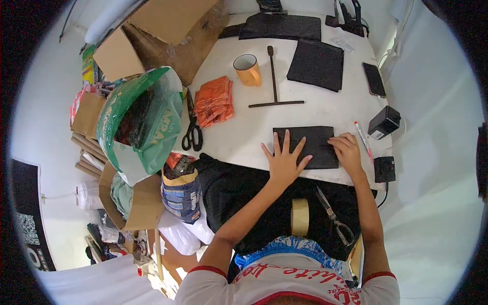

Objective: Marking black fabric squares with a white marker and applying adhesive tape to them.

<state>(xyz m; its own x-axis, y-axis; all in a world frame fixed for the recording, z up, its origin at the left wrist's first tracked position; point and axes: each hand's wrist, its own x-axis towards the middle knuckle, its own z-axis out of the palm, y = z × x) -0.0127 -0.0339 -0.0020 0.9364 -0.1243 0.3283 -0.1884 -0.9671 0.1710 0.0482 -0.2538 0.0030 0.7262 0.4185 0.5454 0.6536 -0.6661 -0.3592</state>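
Note:
A flat black rectangular piece, folded fabric or plastic (pixel 320 144), lies at the white table's near edge. My left hand (pixel 284 163) rests on its left part, palm down with the fingers spread wide. At its right edge, my right hand (pixel 347 151) has its fingertips bent together and appears to pinch the border. Just right of that hand lies a red-and-white pen (pixel 363 138). Farther back is a T-shaped dark metal tool (pixel 275 84), with a larger stack of folded black pieces (pixel 316 65) to its right.
On the table (pixel 244 140) are a yellow mug (pixel 247 71), orange packets (pixel 214 101), black scissors (pixel 192 134), a phone (pixel 374 80) and a black box-shaped device (pixel 384 122). A green-white bag (pixel 170 122) stands left. Tape (pixel 300 217) and metal-bladed scissors (pixel 336 219) lie on my lap.

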